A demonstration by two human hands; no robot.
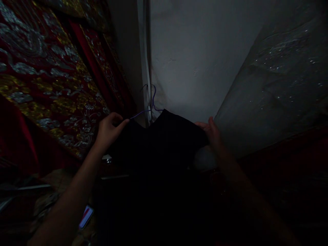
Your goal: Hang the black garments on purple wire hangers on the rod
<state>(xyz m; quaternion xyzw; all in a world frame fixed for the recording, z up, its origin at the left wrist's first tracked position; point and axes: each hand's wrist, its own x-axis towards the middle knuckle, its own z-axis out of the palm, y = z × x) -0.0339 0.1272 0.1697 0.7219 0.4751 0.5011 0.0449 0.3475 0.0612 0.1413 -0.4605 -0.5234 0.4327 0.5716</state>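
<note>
A black garment, seemingly a short-sleeved top, hangs on a thin purple clothes hanger in the middle of the view. The hanger's hook rises above the neckline, in front of a pale vertical strip. At the garment's left shoulder edge, my left hand pinches the cloth between thumb and fingers. My right hand is at the opposite shoulder, fingers partly behind the dark fabric and thumb up, gripping its edge. The lower part of the garment merges with the darkness.
Red cloth with silver and gold embroidery fills the left side. Behind stands a pale wall, with shiny clear plastic sheeting to the right. A lit phone lies at lower left among dim clutter.
</note>
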